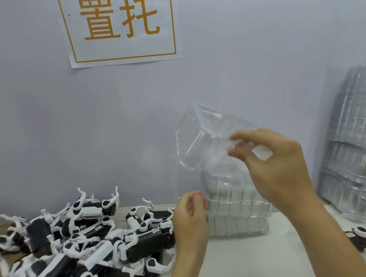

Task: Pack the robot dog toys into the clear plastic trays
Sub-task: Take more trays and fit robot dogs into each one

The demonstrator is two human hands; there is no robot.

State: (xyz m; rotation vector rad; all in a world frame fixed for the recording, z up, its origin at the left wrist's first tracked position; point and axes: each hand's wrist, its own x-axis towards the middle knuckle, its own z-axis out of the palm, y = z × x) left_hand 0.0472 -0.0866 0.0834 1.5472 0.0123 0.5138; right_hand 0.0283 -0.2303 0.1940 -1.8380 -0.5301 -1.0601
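Right hand (273, 160), raised, pinches the lifted tray (201, 141) between thumb and fingers; left hand (190, 219), lower, grips the stack (235, 210) edge

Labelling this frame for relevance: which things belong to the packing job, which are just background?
Job:
- clear plastic tray pinched by right hand
- stack of clear plastic trays, left hand at its edge
- pile of black-and-white robot dog toys
- spare bagged clear trays leaning on the wall

Background:
- white paper sign with orange characters
- grey wall
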